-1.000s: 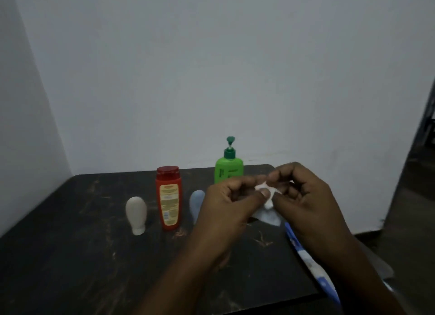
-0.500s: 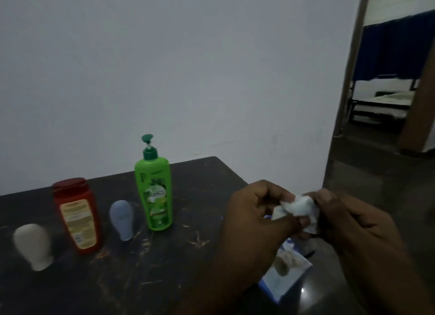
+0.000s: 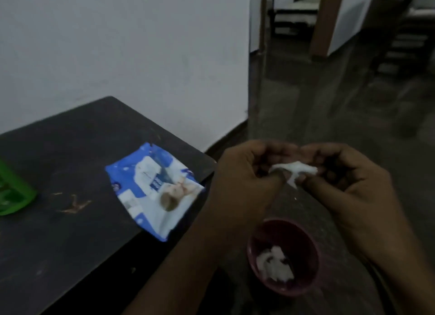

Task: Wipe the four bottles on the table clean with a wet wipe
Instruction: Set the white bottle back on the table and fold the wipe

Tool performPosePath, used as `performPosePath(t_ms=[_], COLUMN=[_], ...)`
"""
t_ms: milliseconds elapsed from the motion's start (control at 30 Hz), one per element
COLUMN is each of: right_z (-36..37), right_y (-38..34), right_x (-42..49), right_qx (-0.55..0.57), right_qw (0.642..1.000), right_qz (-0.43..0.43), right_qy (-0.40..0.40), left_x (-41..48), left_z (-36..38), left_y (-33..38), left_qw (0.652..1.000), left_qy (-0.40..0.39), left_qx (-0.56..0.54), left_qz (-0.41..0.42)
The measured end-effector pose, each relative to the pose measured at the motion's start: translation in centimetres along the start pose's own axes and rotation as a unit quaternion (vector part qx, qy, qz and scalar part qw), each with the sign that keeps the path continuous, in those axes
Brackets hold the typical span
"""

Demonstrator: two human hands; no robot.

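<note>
off the table's (image 3: 70,244) right edge, over the floor (image 3: 329,117), both hands are held close together at the same height. the left hand (image 3: 244,180) and right hand (image 3: 348,185) each pinch one end of a crumpled white wipe (image 3: 294,170), fingers curled in around it and thumbs pressed on from below. a loose tail of the wipe hangs down between the thumbs. below the hands a maroon bin (image 3: 313,241) stands on the floor with used wipes (image 3: 274,263) lying in it. a blue and white pack (image 3: 153,192) lies flat on the table near the right edge, one corner just past it. the green bottle (image 3: 14,197) stands on the table, well apart from the hands and cut off by the left side of the view.
</note>
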State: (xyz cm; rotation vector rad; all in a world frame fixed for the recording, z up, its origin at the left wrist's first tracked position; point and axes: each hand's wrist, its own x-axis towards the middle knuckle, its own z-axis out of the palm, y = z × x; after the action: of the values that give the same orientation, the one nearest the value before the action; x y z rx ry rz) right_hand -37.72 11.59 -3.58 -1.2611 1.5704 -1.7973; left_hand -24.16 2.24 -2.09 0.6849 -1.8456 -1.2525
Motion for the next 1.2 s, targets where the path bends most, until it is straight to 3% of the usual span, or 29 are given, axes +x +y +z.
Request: performPosePath(t_ms=[200, 333, 433, 633, 833, 933, 1067, 1200], right_z=[-2.4, -2.4, -2.6, -3.9, -3.8, -3.1, -2.2, -1.9], right_y=[7.0, 11.4, 14.7, 22.9, 29.6, 33.5, 40.2, 43.3], right_x=[-0.7, -1.7, -2.3, -3.7, -4.8, -5.5, -6.6, -6.6], right_qx=[0.027, 0.049, 0.094, 0.088, 0.035, -0.045, -0.204, -0.284], right_qw=[0.993, 0.979, 0.966, 0.947, 0.945, 0.935, 0.895, 0.845], right_qz=[0.101, 0.177, 0.225, 0.291, 0.311, 0.344, 0.395, 0.452], right_qy=[0.063, 0.085, 0.085, 0.103, 0.100, 0.077, 0.044, 0.003], left_x=[1.3, 1.2, 0.7, -0.2, -0.5, -0.7, -1.5, -1.7], left_z=[4.2, 7.4, 9.7, 11.7, 12.7, 14.1, 15.5, 14.9], left_y=[-5.2, -10.4, -14.2, -20.3, -26.0, -29.4, -33.4, -35.0], left_qw=[0.998, 0.992, 0.985, 0.934, 0.898, 0.876, 0.840, 0.836], left_qy=[-0.015, 0.022, 0.005, -0.068, -0.027, -0.036, -0.092, -0.094], left_qx=[0.052, 0.066, 0.050, -0.116, -0.124, -0.082, -0.063, -0.002], left_qz=[-0.040, -0.102, -0.168, -0.331, -0.422, -0.474, -0.531, -0.540])
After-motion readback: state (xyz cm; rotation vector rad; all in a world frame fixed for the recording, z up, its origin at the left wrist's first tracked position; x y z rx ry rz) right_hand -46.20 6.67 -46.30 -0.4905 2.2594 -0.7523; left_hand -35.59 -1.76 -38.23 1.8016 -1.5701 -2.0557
